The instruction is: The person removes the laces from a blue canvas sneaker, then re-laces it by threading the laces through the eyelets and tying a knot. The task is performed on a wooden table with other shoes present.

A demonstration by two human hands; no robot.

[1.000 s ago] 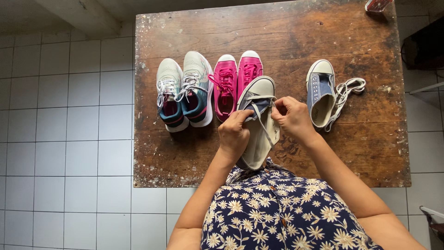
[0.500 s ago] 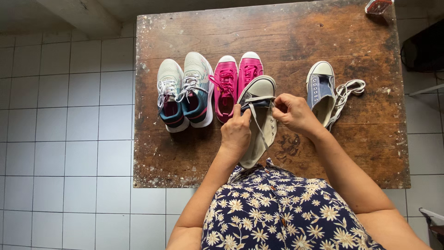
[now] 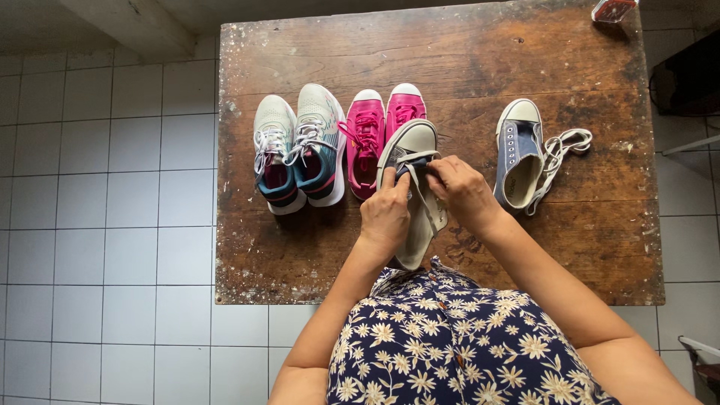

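A blue-grey canvas sneaker (image 3: 411, 150) with a pale rubber toe lies on the wooden table (image 3: 450, 60), toe pointing away from me. My left hand (image 3: 386, 214) grips its left side. My right hand (image 3: 461, 191) pinches the white lace (image 3: 429, 202) over the eyelets near the tongue. The matching second sneaker (image 3: 517, 154) stands to the right, unlaced, with a loose white lace (image 3: 559, 150) lying beside it.
A pink pair of sneakers (image 3: 379, 131) and a white-and-teal pair of running shoes (image 3: 296, 146) stand in a row to the left. A small red object (image 3: 613, 10) sits at the table's far right corner. White tiled floor surrounds the table.
My hands have shifted slightly on the sneaker; the right hand has moved in closer to the eyelets with the lace. The other shoes have not moved.
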